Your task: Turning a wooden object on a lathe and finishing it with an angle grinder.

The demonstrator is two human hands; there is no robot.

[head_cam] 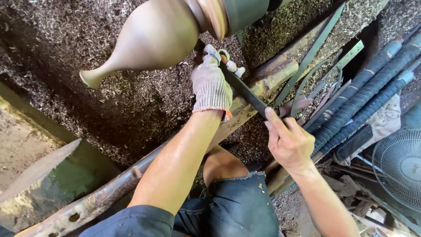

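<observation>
Two hands are closed on one long dark chisel [245,93]: the gloved left hand [211,85], at upper centre of the frame, is clamped over its front end against the wooden rest [267,79], and the bare right hand [287,141], right of centre, is wrapped round its handle. The vase [151,37], at upper left and centre, is held on a lathe, just above the left hand. Turning near the vase's wide end is judged to be the step in hand; steady pressure on the rest would be called for next. Shavings [87,114] are spread beneath.
</observation>
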